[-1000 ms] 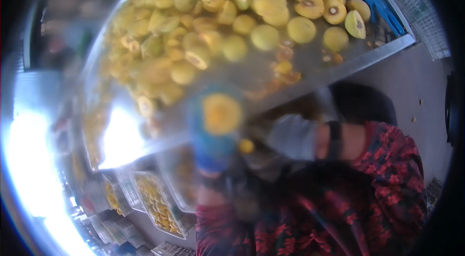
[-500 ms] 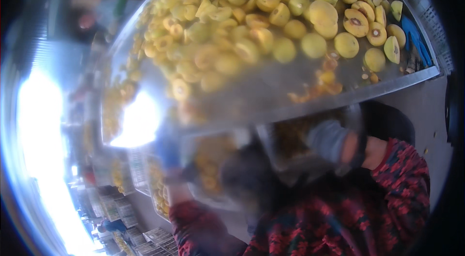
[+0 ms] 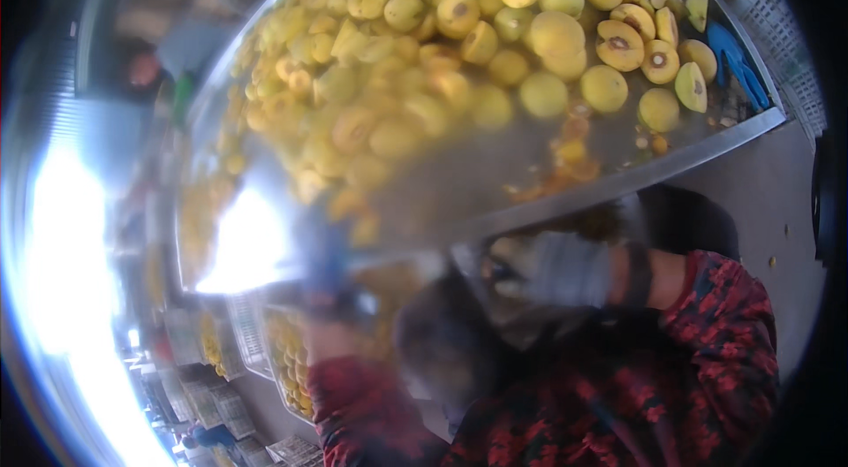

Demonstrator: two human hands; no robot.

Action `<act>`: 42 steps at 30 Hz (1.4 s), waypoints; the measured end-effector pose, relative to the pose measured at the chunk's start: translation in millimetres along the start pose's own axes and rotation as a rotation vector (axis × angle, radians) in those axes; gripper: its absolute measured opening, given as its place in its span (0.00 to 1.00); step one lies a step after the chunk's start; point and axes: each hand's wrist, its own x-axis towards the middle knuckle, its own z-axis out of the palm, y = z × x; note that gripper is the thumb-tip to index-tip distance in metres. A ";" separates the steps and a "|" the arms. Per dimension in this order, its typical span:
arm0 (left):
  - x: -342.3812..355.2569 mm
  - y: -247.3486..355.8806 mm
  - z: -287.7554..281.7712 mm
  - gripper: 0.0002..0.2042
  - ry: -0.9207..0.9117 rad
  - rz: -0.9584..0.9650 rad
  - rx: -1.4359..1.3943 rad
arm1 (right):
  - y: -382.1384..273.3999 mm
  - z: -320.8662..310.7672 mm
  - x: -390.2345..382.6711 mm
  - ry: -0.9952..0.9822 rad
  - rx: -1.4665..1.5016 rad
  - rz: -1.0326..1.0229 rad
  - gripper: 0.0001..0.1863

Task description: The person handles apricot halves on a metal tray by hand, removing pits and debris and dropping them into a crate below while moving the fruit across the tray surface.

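Many yellow peaches (image 3: 605,89), whole and halved with brown pits showing, lie heaped on a metal table (image 3: 424,193). My left hand (image 3: 325,250), in a blue glove, is at the table's near edge beside yellow fruit pieces (image 3: 358,218). Blur smears its fingers, so what it may hold does not show. My right hand (image 3: 556,268) wears a grey glove with pale fingertips and is below the table edge, over a container. Its fingers are curled round something small and dark, too unclear to name.
Orange scraps of pulp (image 3: 570,168) lie near the table's raised metal rim. A blue glove (image 3: 735,65) rests in the far right corner, beside a white plastic crate (image 3: 768,25). Below the table at left stands a crate of yellow fruit (image 3: 290,361). Stacked crates (image 3: 212,401) are farther off.
My right hand has moved left under the table edge, and its curled fingers now show. My left hand has moved slightly right, beside fruit pieces. The whole view has shifted a little.
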 end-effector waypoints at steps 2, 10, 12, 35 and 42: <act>-12.6 36.3 21.4 0.26 -0.011 -0.133 -0.228 | -3.5 -3.6 0.1 0.036 0.108 -0.003 0.17; -33.3 106.5 140.5 0.27 -0.138 -0.076 -0.791 | 1.2 -16.0 5.8 0.288 0.204 -0.122 0.20; -30.2 113.2 156.7 0.26 -0.058 0.119 -0.347 | 3.9 -20.1 6.4 0.345 0.215 -0.082 0.20; -55.8 164.4 174.4 0.08 0.139 0.433 -0.170 | 4.0 -6.3 6.1 0.304 0.253 0.102 0.16; -61.1 182.7 175.3 0.07 0.230 0.605 0.228 | 5.1 2.1 5.5 0.230 0.465 0.102 0.16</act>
